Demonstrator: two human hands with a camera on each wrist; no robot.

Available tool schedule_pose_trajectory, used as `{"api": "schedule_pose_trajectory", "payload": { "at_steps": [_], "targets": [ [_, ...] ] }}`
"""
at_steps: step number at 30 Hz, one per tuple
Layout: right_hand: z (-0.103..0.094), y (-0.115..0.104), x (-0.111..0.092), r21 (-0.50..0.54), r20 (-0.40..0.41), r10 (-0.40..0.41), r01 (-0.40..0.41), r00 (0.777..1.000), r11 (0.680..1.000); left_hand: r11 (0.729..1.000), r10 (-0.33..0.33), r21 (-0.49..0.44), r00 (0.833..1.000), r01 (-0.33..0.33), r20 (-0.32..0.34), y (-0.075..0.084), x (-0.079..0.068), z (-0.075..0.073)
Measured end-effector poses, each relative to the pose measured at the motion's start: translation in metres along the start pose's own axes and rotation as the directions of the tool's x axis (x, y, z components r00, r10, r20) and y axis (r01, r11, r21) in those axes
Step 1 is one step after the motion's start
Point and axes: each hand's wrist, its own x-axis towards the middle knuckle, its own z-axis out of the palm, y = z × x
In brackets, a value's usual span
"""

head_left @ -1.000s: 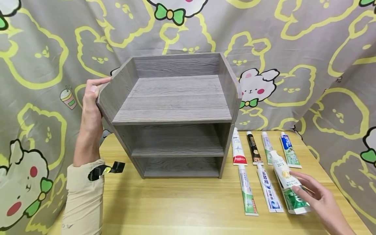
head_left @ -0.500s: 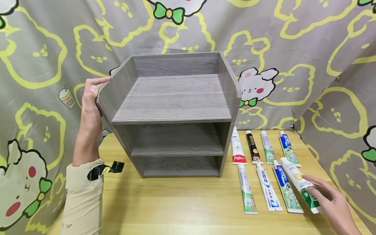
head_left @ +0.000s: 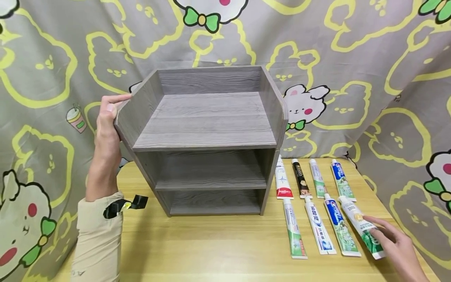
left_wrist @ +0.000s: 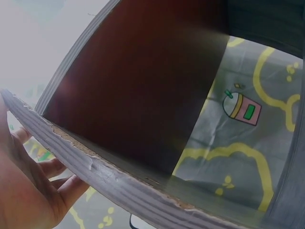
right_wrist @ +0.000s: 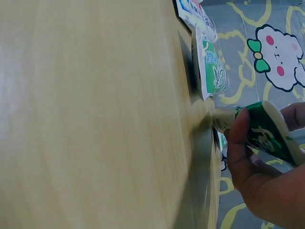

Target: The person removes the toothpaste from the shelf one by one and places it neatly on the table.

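A grey wood-grain shelf (head_left: 208,117) stands on the table, and my left hand (head_left: 107,131) grips the upper edge of its left side panel. In the left wrist view, fingers (left_wrist: 71,188) curl behind that panel's edge. At the right, my right hand (head_left: 394,239) pinches a white and green toothpaste tube (head_left: 361,225) between thumb and fingers, its cap pointing away. The tube lies at a slant beside a blue and green toothpaste tube (head_left: 341,227). In the right wrist view the held tube (right_wrist: 264,131) is seen from its crimped end, close to the table surface.
Several other toothpaste tubes lie in two rows right of the shelf, among them a red and white one (head_left: 283,180), a black one (head_left: 301,178) and a blue and white one (head_left: 320,227). A patterned curtain (head_left: 334,58) hangs behind the wooden table (head_left: 211,246).
My right hand has moved the white and green tube rightward and lowered it, uncovering the blue and green tube beneath. The left hand keeps its grip on the shelf. The view shifted slightly.
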Motion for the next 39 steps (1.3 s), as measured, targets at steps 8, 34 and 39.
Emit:
{"api": "schedule_pose_trajectory", "payload": {
  "at_steps": [8, 34, 39],
  "targets": [
    [-0.009, 0.014, 0.011, -0.13, 0.071, -0.029, 0.038, 0.997, 0.991, 0.999, 0.032, -0.012, 0.999, -0.032, 0.006, -0.004, 0.003, 0.01],
    [-0.002, -0.013, -0.013, -0.34, 0.081, -0.17, 0.187, 0.982, 0.922, 0.998, -0.038, -0.056, 0.999, 0.039, 0.022, 0.001, 0.002, -0.001],
    [0.001, -0.031, -0.009, -0.327, 0.077, -0.242, 0.254, 0.967, 0.91, 0.998, -0.02, -0.056, 0.999, 0.022, 0.028, 0.002, 0.001, -0.008]
  ]
}}
